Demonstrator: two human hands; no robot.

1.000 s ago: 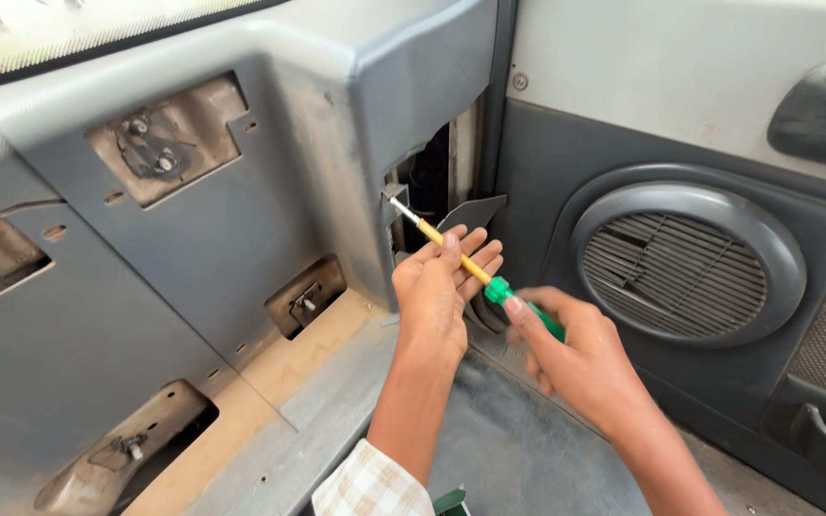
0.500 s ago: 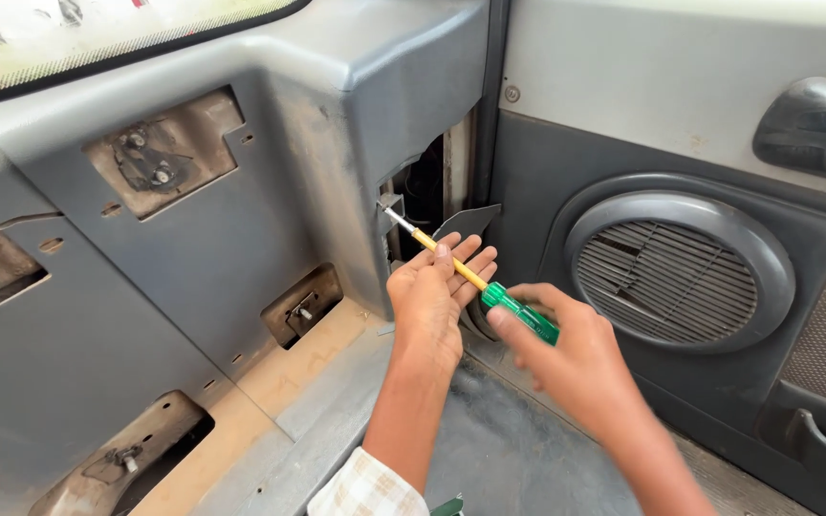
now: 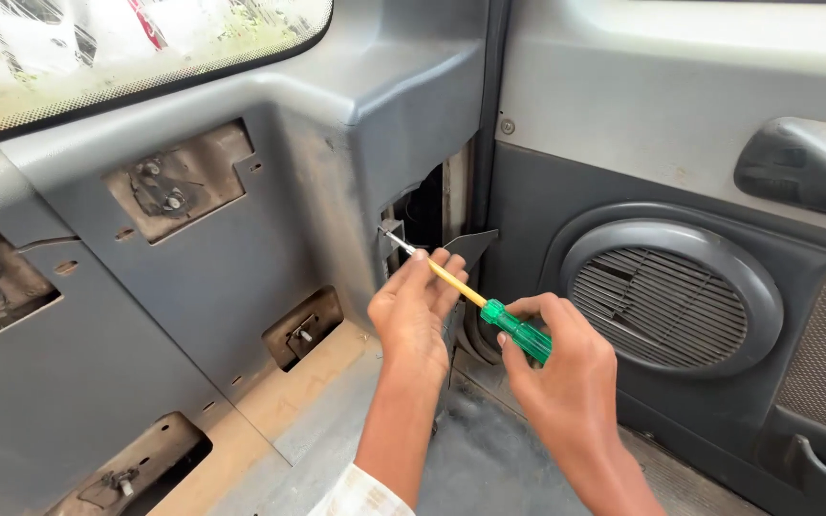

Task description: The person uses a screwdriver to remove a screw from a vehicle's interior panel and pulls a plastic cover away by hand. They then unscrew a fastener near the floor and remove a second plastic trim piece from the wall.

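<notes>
Nearest, at the bottom edge, a pale checked cuff (image 3: 360, 497) shows on the left forearm, above the dark grey floor mat (image 3: 489, 459). The right hand (image 3: 566, 382) rises from the lower right, its fingers curled shut around the green handle of a screwdriver (image 3: 475, 298) — the thumb lies along the top of the handle. The tool slants up and to the left: green handle, then a yellow shank, then a thin metal tip. The left hand (image 3: 418, 311) sits just left of the right hand, palm down, fingers bent and pressed together, their tips resting on the yellow shank and steadying it.

The metal tip reaches a small bracket (image 3: 392, 239) at the edge of a dark opening (image 3: 427, 205) in the grey dashboard side panel (image 3: 241, 277), just beside the door seam. A dark triangular flap (image 3: 472, 247) juts out right behind the fingers.

To the left, the panel has several cut-outs with bare brown metal and bolts: one low and near (image 3: 131, 468), one beside the left hand (image 3: 301, 330), one higher up (image 3: 179, 182). To the right stands the door trim with a round speaker grille (image 3: 666, 301); farther up is the dark door handle (image 3: 805, 167). Farthest off, at the top left, the windscreen (image 3: 97, 48) shows bright blur.
</notes>
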